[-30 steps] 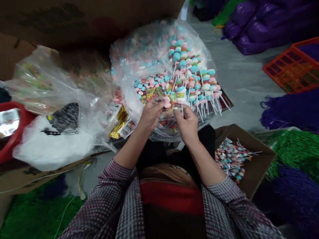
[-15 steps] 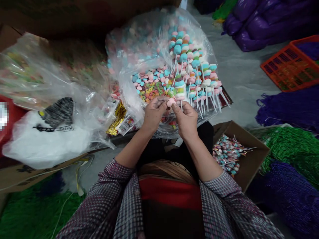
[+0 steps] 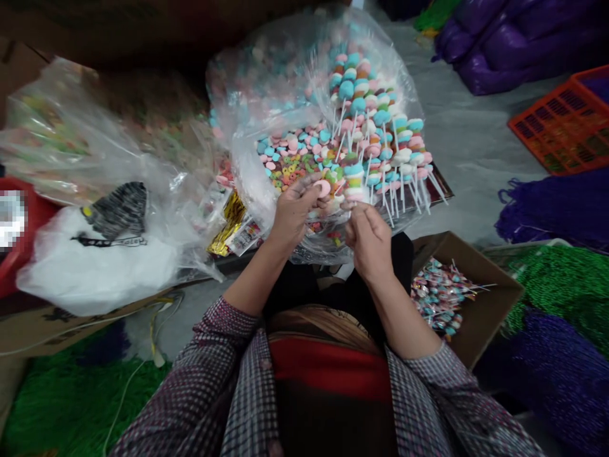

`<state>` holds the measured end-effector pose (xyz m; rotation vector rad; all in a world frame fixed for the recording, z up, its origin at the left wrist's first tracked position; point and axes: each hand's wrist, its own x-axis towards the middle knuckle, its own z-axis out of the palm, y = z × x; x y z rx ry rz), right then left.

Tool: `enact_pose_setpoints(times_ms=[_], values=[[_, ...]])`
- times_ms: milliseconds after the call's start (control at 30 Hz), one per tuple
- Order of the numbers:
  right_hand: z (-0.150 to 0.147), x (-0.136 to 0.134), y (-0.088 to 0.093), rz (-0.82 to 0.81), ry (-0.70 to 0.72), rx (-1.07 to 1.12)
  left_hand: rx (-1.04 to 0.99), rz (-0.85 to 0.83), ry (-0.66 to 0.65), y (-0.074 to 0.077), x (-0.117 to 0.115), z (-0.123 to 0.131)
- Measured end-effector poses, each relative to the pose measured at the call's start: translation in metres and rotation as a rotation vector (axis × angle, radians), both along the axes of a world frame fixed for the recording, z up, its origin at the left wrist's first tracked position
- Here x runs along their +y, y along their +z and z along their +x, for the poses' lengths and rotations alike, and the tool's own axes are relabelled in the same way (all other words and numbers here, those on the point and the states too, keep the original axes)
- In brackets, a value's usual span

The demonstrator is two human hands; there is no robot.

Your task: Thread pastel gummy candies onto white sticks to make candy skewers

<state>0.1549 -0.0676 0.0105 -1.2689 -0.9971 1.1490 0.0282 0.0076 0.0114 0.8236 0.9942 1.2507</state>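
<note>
My left hand (image 3: 295, 212) pinches a pink candy piece (image 3: 323, 188) between thumb and fingers. Just to its right, my right hand (image 3: 368, 236) is closed on the thin white stick of a candy skewer (image 3: 354, 181) stacked with blue, green and white pieces. Both hands hover at the near edge of an open clear plastic bag (image 3: 247, 171). Inside the bag lie loose pink, blue and ring-shaped candies (image 3: 290, 158) on the left. Several finished skewers (image 3: 380, 133) are piled on the right, sticks pointing toward me.
A cardboard box (image 3: 495, 304) of wrapped lollipops sits at my right knee. A white plastic bag (image 3: 95, 266) and other clear bags lie to the left, by a red container (image 3: 21, 247). An orange crate (image 3: 566, 124), purple sacks and green and purple bundles fill the right side.
My left hand has lifted the pink candy slightly up and left, apart from the right hand. The right hand has dropped a little toward me with the skewer.
</note>
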Motion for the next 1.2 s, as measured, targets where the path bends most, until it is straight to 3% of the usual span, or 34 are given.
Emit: enact_pose_setpoints(times_ms=[167, 267, 600, 867, 1067, 1200], values=[[0.01, -0.044, -0.006, -0.044, 0.086, -0.077, -0.11, -0.044, 0.025, -0.009, 0.007, -0.008], [0.011, -0.054, -0.013, -0.068, 0.09, -0.128, -0.16, -0.065, -0.007, -0.01, 0.007, -0.006], [0.013, -0.046, -0.015, -0.064, 0.04, -0.208, -0.042, -0.001, -0.019, -0.018, 0.004, -0.005], [0.009, -0.047, 0.0, -0.119, 0.038, -0.156, 0.293, 0.357, 0.099, -0.021, -0.005, -0.009], [0.001, -0.044, 0.003, -0.028, 0.044, -0.239, 0.11, 0.176, 0.107, -0.034, -0.01, -0.003], [-0.003, -0.036, -0.008, -0.022, 0.056, -0.197, 0.106, 0.19, 0.083, -0.029, -0.012, -0.003]])
